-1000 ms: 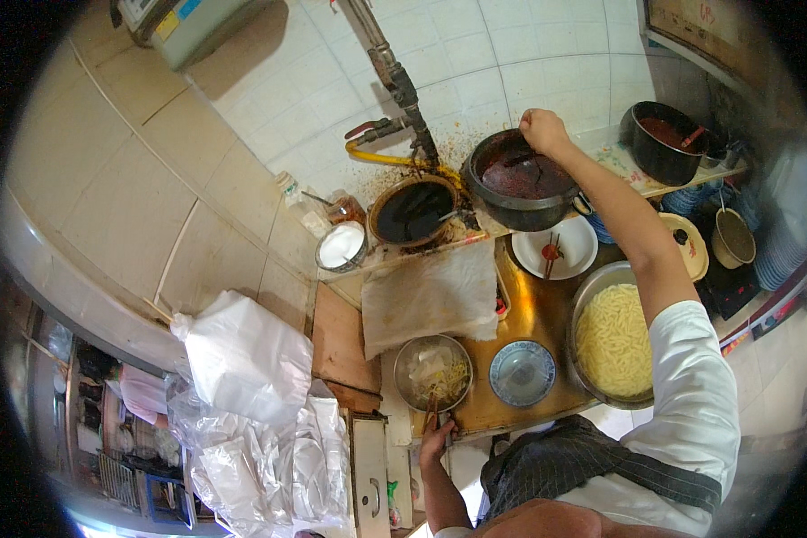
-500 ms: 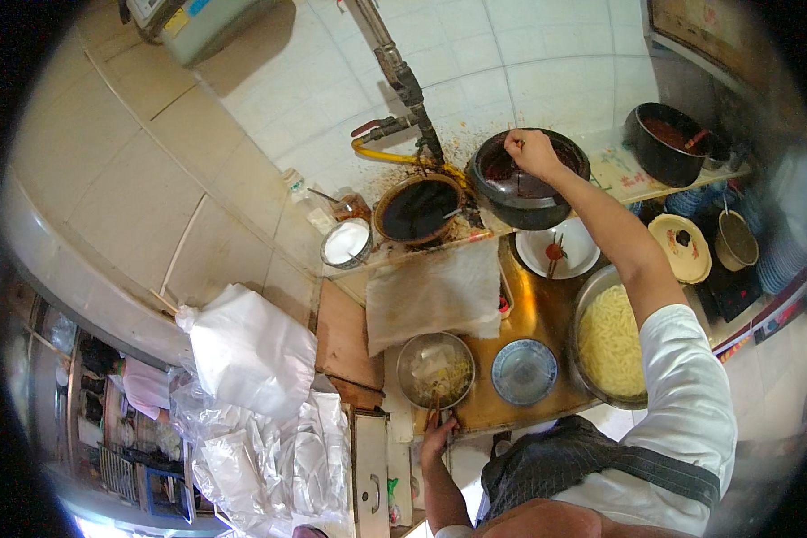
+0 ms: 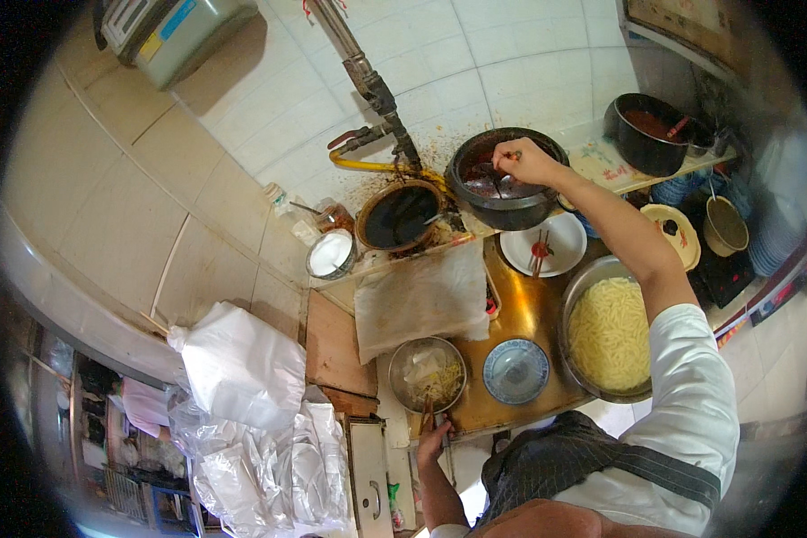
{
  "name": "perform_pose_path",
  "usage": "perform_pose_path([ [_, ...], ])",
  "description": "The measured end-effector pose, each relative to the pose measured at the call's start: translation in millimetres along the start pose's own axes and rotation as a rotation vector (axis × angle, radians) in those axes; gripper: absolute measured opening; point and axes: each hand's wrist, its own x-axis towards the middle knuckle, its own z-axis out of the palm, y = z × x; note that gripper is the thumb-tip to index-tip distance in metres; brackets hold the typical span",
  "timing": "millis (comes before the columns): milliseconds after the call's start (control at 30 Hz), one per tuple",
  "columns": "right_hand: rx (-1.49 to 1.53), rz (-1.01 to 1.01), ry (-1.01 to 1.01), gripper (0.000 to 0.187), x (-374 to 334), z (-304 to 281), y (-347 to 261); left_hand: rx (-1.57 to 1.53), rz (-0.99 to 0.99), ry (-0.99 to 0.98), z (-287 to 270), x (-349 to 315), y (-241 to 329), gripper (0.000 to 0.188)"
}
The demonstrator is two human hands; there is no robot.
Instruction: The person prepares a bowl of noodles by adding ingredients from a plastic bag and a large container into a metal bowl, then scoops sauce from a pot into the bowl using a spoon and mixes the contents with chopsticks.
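Observation:
My right hand (image 3: 524,163) is closed above a large dark pot (image 3: 511,215) of dark red liquid. It grips a thin-handled utensil; a shiny part shows in the liquid below, but its kind is unclear. Low in front, my left hand (image 3: 434,439) is closed round the handle of a small metal pan (image 3: 392,387). Wooden chopsticks (image 3: 426,414) rise from the same hand toward the pan, which holds pale noodles and flat white pieces. Right of the pan stands a blue-rimmed bowl (image 3: 516,394). A big metal basin of thick yellow noodles (image 3: 608,334) lies beneath my right forearm.
A white bowl with chopsticks (image 3: 547,262) sits behind the noodles. Along the shelf are a pot of black liquid (image 3: 398,218), a bowl of white powder (image 3: 332,252) and another dark pot (image 3: 646,148). Plastic bags (image 3: 242,368) hang at left; a gas pipe (image 3: 368,81) runs down the wall.
My right hand has lowered slightly toward the liquid, and a shiny part now shows below it. My left hand stays on the pan handle. The view has shifted a little.

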Motion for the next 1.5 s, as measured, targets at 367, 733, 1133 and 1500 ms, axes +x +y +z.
perform_pose_path([
  [367, -0.142, 0.247, -0.222, 0.017, 2, -68, -16, 0.049, -0.054, 0.077, 3, -3, 4, 0.031],
  [733, -0.518, 0.051, 0.473, 0.020, 40, -4, 39, 0.001, 0.086, 0.044, 11, -8, 4, 0.040],
  [1133, -0.403, -0.090, 0.228, 0.014, 25, 31, 16, 0.052, -0.085, 0.053, 9, -7, 12, 0.047],
  [1500, -0.246, -0.150, -0.040, 0.015, 6, 18, -5, 0.011, -0.070, 0.009, -10, 14, -13, 0.035],
])
